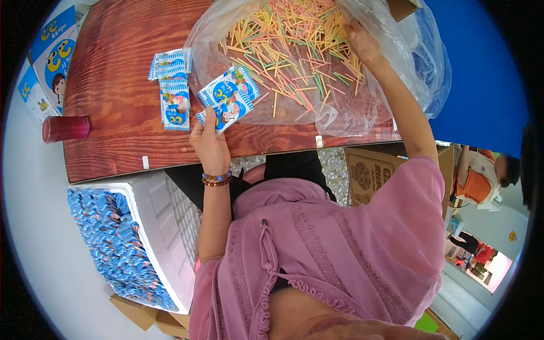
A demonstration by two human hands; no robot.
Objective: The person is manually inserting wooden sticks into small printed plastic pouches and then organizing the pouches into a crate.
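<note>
My left hand (212, 148) holds a few small blue-and-white packets (229, 113) at the table's near edge, thumb on top. They lie fanned and overlapping. Just left of them, similar packets (175, 103) rest in a short overlapping row on the wood. Thin pink, yellow and green sticks (283, 51) are heaped on a spread clear plastic bag (362, 116). At the heap's right side my right hand (362, 45) reaches in among the sticks, fingers stretched forward beside the bag's raised wall. No stick shows clearly in its fingers.
The reddish wooden table (113, 107) carries a red lidded jar (66, 129) at its left edge. Below left, a white foam box (161, 226) is full of blue packets. A cardboard box (368, 175) stands under the table's right side. Farther right is another person (481, 175).
</note>
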